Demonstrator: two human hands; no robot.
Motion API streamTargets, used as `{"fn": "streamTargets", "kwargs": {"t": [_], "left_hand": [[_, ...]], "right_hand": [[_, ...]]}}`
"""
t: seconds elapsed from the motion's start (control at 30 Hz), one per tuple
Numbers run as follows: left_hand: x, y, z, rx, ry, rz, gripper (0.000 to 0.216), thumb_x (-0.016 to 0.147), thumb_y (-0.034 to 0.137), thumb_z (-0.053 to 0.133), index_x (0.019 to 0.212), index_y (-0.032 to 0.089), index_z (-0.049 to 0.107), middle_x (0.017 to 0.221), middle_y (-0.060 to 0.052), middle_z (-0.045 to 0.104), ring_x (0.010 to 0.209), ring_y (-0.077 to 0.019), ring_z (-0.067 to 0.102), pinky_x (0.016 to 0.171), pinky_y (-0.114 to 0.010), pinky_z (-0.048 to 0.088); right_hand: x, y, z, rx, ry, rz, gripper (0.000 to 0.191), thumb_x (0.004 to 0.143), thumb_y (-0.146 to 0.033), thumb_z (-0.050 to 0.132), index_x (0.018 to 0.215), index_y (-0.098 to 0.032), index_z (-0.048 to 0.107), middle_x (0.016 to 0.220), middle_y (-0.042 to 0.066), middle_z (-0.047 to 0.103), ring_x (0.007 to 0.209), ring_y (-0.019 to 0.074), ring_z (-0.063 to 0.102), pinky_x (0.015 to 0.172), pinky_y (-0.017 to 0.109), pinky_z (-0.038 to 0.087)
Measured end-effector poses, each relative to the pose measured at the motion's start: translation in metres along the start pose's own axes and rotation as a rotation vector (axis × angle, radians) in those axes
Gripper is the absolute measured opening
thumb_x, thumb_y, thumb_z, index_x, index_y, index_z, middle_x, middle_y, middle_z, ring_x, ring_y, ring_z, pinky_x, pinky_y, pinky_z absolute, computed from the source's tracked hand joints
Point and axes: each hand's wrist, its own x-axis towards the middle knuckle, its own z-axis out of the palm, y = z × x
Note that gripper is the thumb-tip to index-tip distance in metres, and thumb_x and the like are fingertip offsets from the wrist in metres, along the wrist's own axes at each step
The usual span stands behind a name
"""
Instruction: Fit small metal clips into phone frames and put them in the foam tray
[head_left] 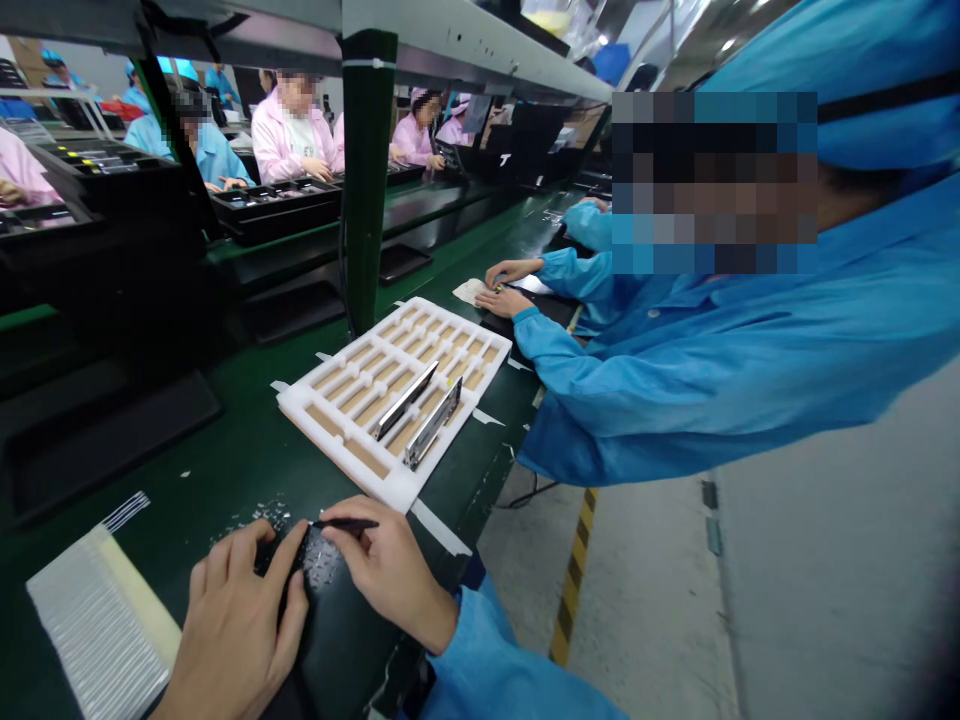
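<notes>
My left hand (pixel 244 610) is low on the green bench, fingers bent around a dark piece mostly hidden beneath it; I cannot make out what it is. My right hand (pixel 394 570) pinches a pair of black tweezers (pixel 351 523), their tip beside my left index fingertip. Small clear scraps (pixel 321 560) are scattered under and around both hands. Beyond my right hand lies a white slotted foam tray (pixel 394 490). Two slim metal-edged devices, a dark one (pixel 406 402) and a silver one (pixel 433 425), stand on edge in its slots.
A sheet of pale strips (pixel 105 640) lies left of my left hand. A green post (pixel 367 190) rises behind the tray. At right, a co-worker in a blue smock (pixel 675 370) works at the same bench (pixel 247 400). Black trays (pixel 112 440) sit at left.
</notes>
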Motion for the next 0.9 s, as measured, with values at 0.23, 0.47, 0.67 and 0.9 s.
{"fn": "streamTargets", "kwargs": {"t": [0.23,0.47,0.67,0.9], "left_hand": [[-0.005,-0.005,0.005,0.023,-0.009,0.011,0.043,0.101,0.030,0.055,0.140,0.027,0.073,0.123,-0.016,0.059,0.109,-0.0327,0.055,0.084,-0.044,0.047],[-0.001,-0.007,0.007,0.044,-0.007,0.026,0.044,0.100,0.030,0.054,0.140,0.028,0.074,0.122,-0.017,0.059,0.107,-0.0334,0.055,0.082,-0.045,0.047],[-0.002,-0.008,0.008,0.026,-0.013,0.017,0.046,0.101,0.030,0.054,0.144,0.029,0.071,0.124,-0.016,0.059,0.109,-0.0328,0.056,0.084,-0.045,0.048],[0.002,0.002,0.001,-0.022,-0.011,-0.027,0.044,0.102,0.026,0.051,0.139,0.026,0.075,0.122,-0.017,0.059,0.109,-0.0335,0.056,0.085,-0.048,0.049]], "right_hand": [[0.001,0.000,0.006,-0.011,0.044,0.150,0.013,0.095,-0.022,0.074,0.098,-0.016,0.085,0.083,0.006,0.084,0.062,0.0183,0.072,0.058,0.027,0.054],[0.005,0.000,0.008,-0.053,0.080,0.181,0.013,0.095,-0.024,0.075,0.096,-0.015,0.084,0.073,0.004,0.080,0.058,0.0173,0.069,0.054,0.026,0.049],[-0.002,0.003,0.007,-0.069,0.148,0.115,0.018,0.098,-0.027,0.071,0.101,-0.016,0.083,0.084,0.008,0.082,0.070,0.0216,0.075,0.065,0.031,0.059],[-0.011,0.004,0.002,-0.114,0.160,0.026,0.019,0.102,-0.025,0.065,0.111,-0.018,0.081,0.107,0.011,0.082,0.097,0.0258,0.078,0.089,0.037,0.063]]}}
